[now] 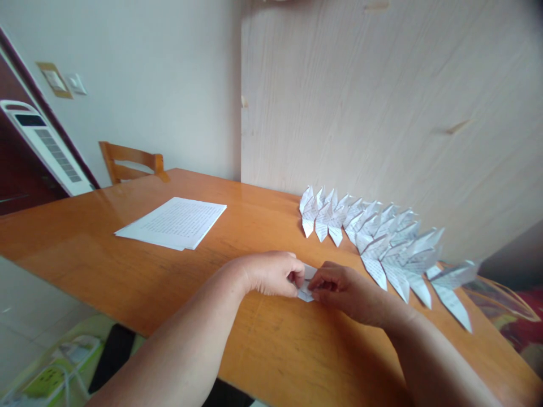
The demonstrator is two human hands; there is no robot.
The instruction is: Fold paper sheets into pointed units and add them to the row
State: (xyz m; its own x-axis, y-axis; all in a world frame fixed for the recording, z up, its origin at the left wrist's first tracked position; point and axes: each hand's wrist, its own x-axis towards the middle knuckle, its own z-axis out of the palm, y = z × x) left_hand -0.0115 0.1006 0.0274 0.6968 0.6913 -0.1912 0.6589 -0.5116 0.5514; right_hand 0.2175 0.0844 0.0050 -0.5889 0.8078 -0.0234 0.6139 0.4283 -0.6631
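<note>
A small piece of folded white paper (310,272) lies on the wooden table between my two hands. My left hand (280,274) pinches its left side with curled fingers. From the right, my right hand (343,291) holds the paper's other side between thumb and fingers, the fingertips of both hands close together. Parts of the paper are hidden under the fingers. To the right and beyond stand several folded paper pieces (375,226) with pointed tips, lined up in rows and printed with text.
A stack of printed sheets (173,223) lies on the table (186,302) at the left. A wooden chair (131,161) stands behind the far-left edge. Beyond the folded pieces rises a pale wooden panel (360,102). A power strip (44,381) with cables sits below, lower left.
</note>
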